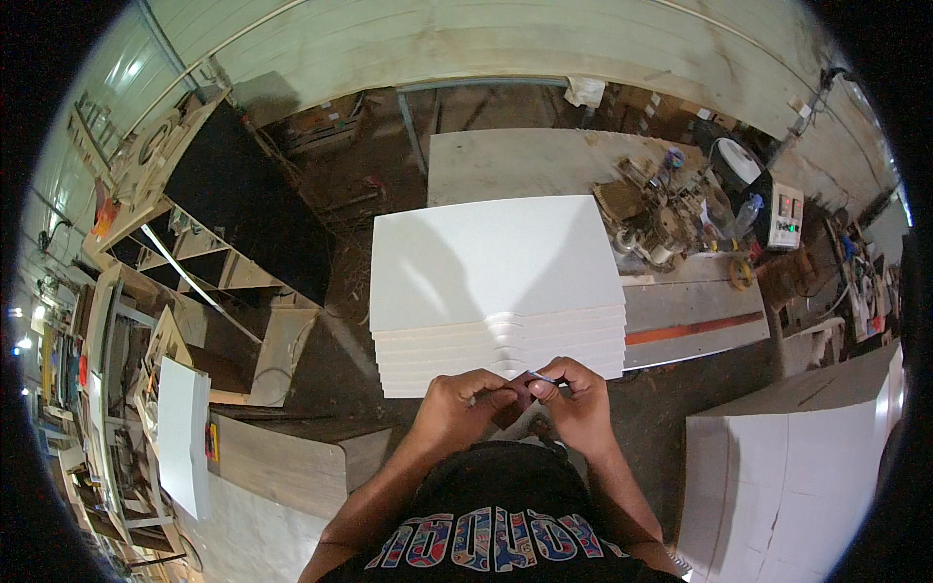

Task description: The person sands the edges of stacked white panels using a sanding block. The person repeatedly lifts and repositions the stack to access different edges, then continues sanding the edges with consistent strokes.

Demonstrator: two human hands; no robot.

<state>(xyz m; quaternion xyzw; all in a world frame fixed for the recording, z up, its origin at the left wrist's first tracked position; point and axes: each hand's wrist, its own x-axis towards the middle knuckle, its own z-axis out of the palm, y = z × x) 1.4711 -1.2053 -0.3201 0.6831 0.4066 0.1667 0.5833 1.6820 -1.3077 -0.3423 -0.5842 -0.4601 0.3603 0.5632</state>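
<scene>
We see left hand (459, 401) and right hand (577, 396) pinching small brown piece (518, 391) between them; white panels (496, 262) just beyond, machine (667, 216) farther off, right.

Stacked boards (491, 257): overlapped the tabletop's (510, 155) near left corner. Machine (666, 216): stood toward the tabletop's right edge. Control box (785, 216): farther right.
</scene>
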